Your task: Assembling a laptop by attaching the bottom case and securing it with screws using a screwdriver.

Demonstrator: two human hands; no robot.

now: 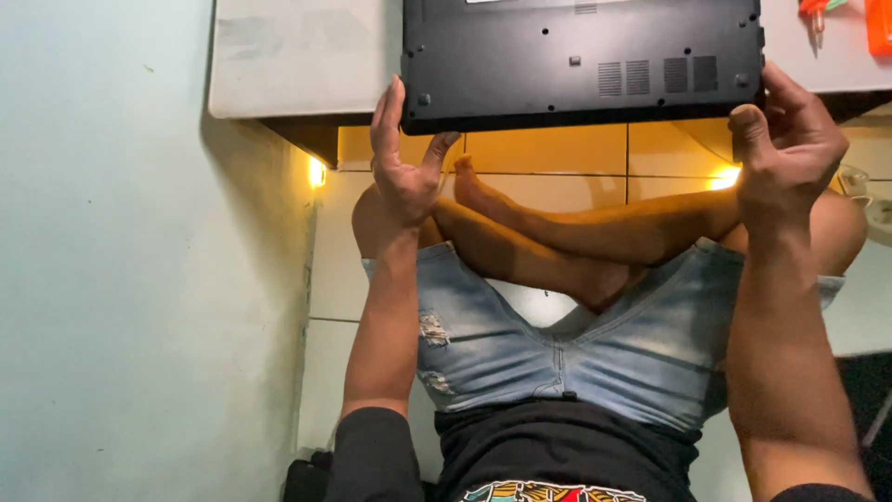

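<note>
Looking down from my head, I see the laptop (583, 60) lying upside down on the white table (297, 56), its black underside facing up, with vent slots toward the right and small screw holes scattered over it. Its near edge hangs a little over the table's near edge, above my lap.

My left hand (401, 158) is at the laptop's near left corner. The hand is open, fingers stretched up along the left side of the corner and the thumb angled up under the near edge; it touches the corner but is not closed around it.

My right hand (785, 139) is at the near right corner. The fingers curl loosely toward the right side edge and the thumb stands up just below the near edge. I cannot tell whether it really grips the corner or only rests against it.

On the far right of the table lie orange tools (878, 23), cut off by the frame, well apart from my hands.

Below the table, my crossed bare legs (595, 242) and denim shorts (567, 344) show, over a pale tiled floor (557, 153) lit yellow beneath the table. A light green wall (121, 279) fills the left side.
</note>
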